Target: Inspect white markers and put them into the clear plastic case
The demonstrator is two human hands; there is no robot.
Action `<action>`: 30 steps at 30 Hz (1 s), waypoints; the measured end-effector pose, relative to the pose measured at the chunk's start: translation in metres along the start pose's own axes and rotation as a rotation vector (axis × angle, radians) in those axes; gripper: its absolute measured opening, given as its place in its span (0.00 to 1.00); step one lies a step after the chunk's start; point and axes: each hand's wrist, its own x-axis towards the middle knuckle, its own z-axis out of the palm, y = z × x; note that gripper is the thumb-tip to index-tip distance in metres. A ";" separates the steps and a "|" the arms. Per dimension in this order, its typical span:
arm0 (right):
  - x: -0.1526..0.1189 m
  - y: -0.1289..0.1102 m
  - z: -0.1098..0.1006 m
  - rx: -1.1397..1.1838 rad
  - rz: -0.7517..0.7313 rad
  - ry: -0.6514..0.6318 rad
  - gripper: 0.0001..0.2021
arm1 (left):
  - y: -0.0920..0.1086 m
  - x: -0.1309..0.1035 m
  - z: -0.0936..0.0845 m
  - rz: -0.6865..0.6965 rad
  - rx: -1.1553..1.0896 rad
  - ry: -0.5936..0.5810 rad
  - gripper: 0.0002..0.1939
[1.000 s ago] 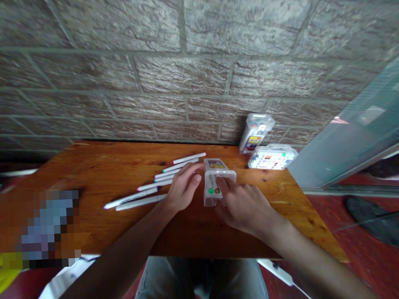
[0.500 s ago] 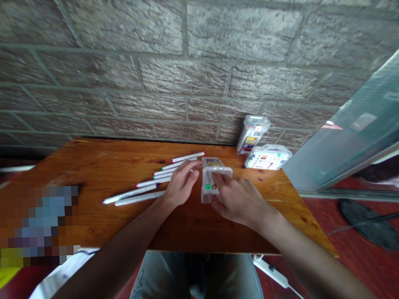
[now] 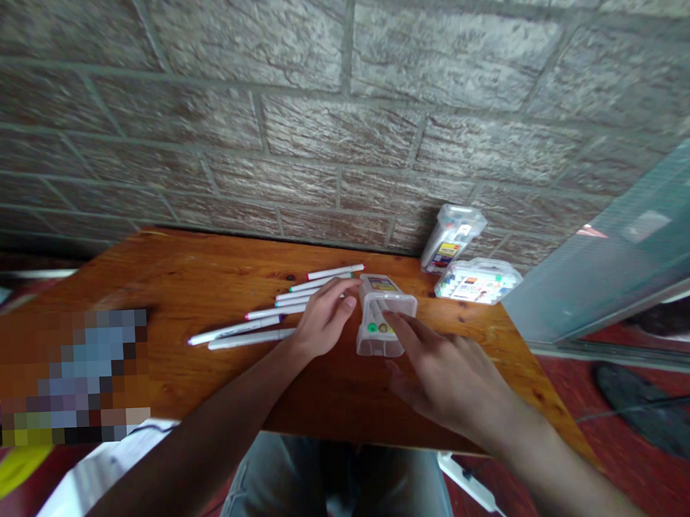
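A clear plastic marker case (image 3: 368, 345) lies open on the wooden table, its open end towards me. Inside are several markers with green, brown and yellow ends. My left hand (image 3: 328, 316) rests at the case's left side, fingers stretched and touching its far edge, thumb apart. Reaching in from the right, my right hand (image 3: 449, 364) has its index finger at the markers in the case, while its thumb stands away below. Several loose white markers (image 3: 251, 338) lie to the left, some partly hidden behind my left hand.
Two more clear cases stand by the brick wall: an upright case (image 3: 451, 237) and a wide case (image 3: 479, 281) with markers inside. A blurred-out patch (image 3: 81, 377) covers the table's left. A white power strip (image 3: 469, 485) lies on the floor below the table (image 3: 208, 257).
My right hand has drawn back slightly from the case and its thumb has come away from the case's front. The left hand stays beside the case. The whole view has shifted slightly.
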 end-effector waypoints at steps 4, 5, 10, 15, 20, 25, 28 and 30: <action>-0.028 0.012 0.004 0.240 0.001 0.243 0.25 | 0.001 0.000 0.000 0.006 -0.007 -0.011 0.23; -0.030 0.014 0.005 0.280 0.017 0.245 0.25 | 0.001 0.000 0.000 0.008 -0.010 -0.015 0.22; -0.015 0.009 0.011 0.231 -0.010 0.154 0.30 | 0.002 -0.001 -0.001 0.011 -0.019 -0.011 0.21; -0.013 0.008 0.008 0.308 -0.042 0.276 0.26 | -0.001 -0.002 -0.003 -0.004 -0.018 0.017 0.21; -0.019 0.027 0.013 0.500 0.044 0.603 0.13 | -0.004 -0.002 -0.003 -0.040 -0.025 0.028 0.22; 0.016 0.063 0.029 0.993 0.286 0.649 0.12 | -0.008 -0.001 -0.002 -0.104 -0.046 0.075 0.22; 0.054 0.083 0.041 1.094 0.333 0.629 0.14 | -0.011 0.002 -0.002 -0.147 -0.073 0.136 0.22; 0.079 0.092 0.053 1.141 0.384 0.600 0.16 | -0.013 0.005 -0.002 -0.176 -0.099 0.194 0.22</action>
